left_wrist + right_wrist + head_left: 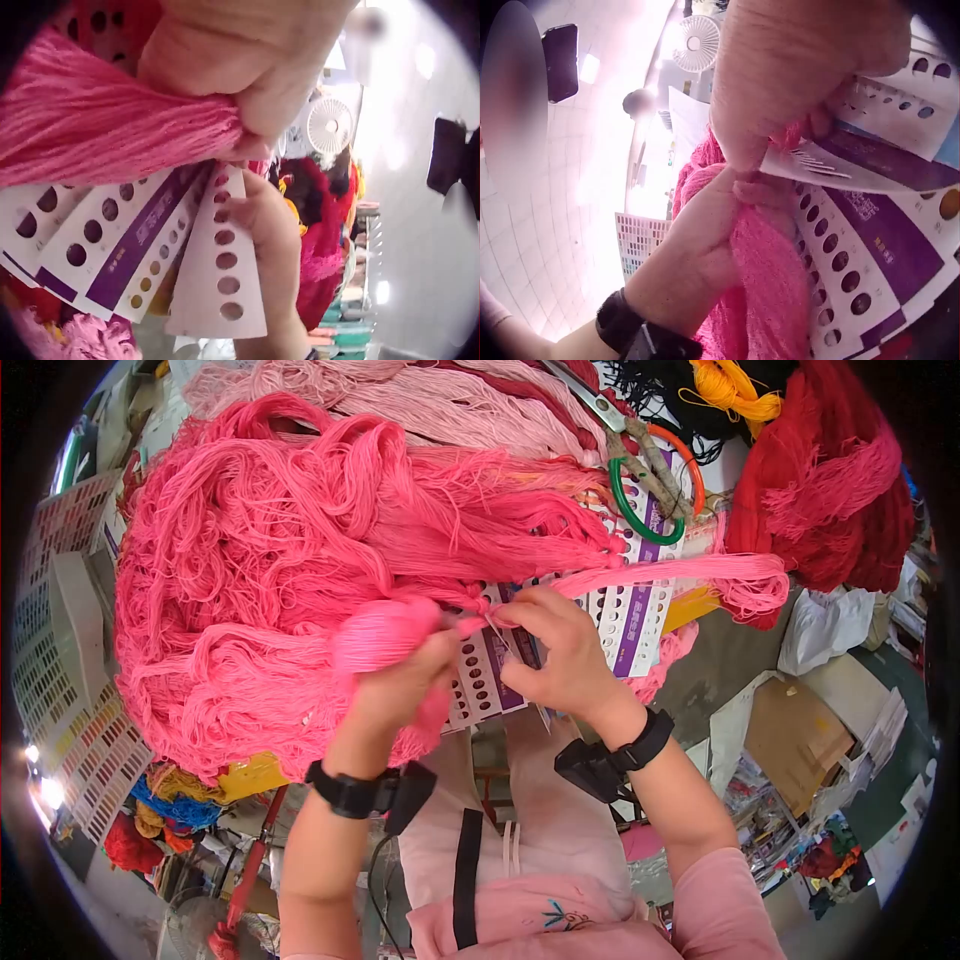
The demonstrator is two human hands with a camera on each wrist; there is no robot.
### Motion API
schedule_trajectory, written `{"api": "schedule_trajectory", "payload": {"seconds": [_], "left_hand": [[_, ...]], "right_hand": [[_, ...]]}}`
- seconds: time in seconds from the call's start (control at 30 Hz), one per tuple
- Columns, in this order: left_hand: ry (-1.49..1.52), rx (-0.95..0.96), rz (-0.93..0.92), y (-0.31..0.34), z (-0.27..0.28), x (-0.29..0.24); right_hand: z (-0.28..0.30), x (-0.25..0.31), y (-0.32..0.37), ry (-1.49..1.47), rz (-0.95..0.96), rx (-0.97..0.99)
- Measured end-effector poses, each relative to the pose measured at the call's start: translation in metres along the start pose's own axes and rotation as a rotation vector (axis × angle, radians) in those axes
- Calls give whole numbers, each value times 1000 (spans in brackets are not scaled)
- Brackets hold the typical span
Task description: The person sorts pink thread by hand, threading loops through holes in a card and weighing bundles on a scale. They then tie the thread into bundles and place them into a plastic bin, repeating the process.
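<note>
My left hand (405,685) grips a thick bundle of pink yarn (385,635), which bulges above the fist. Close beside it, my right hand (565,655) has curled fingers at a thin pink strand that runs from the bundle. A narrow white card with round holes (217,277) stands by the right hand (274,240) in the left wrist view. In the right wrist view, the right hand (802,82) pinches pink yarn (787,135) against the left hand (697,240); its fingertips are partly hidden.
A large heap of pink skeins (250,560) lies left and ahead. Scissors with green and orange handles (650,485) rest at the upper right beside red yarn (820,490). Punched cards with purple bands (635,620) lie under the hands. Colour charts (60,690) stand at the left.
</note>
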State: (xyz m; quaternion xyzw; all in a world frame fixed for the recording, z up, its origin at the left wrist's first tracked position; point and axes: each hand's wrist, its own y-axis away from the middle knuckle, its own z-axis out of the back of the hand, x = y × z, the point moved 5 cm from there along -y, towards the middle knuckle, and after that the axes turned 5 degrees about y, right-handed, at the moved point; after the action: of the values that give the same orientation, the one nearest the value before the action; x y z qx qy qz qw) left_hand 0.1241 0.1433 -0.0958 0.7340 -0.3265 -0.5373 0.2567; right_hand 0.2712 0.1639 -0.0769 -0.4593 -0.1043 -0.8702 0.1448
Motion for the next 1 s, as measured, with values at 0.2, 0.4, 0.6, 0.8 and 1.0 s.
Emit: {"api": "schedule_trajectory", "payload": {"seconds": [0.2,0.4,0.6,0.8,1.0], "left_hand": [[63,-114,34,2,5,4],[372,69,167,19,2,3],[229,229,195,11,-13,-10],[67,72,173,-9,-10,16],[167,241,393,13,-12,2]], "right_hand": [[-8,0,1,29,26,-12],[-11,-3,3,150,81,-19],[-13,-11,3,7,-19,20],[-3,-17,-2,-621,-359,-92],[-19,-1,-10,-29,130,-37]]}}
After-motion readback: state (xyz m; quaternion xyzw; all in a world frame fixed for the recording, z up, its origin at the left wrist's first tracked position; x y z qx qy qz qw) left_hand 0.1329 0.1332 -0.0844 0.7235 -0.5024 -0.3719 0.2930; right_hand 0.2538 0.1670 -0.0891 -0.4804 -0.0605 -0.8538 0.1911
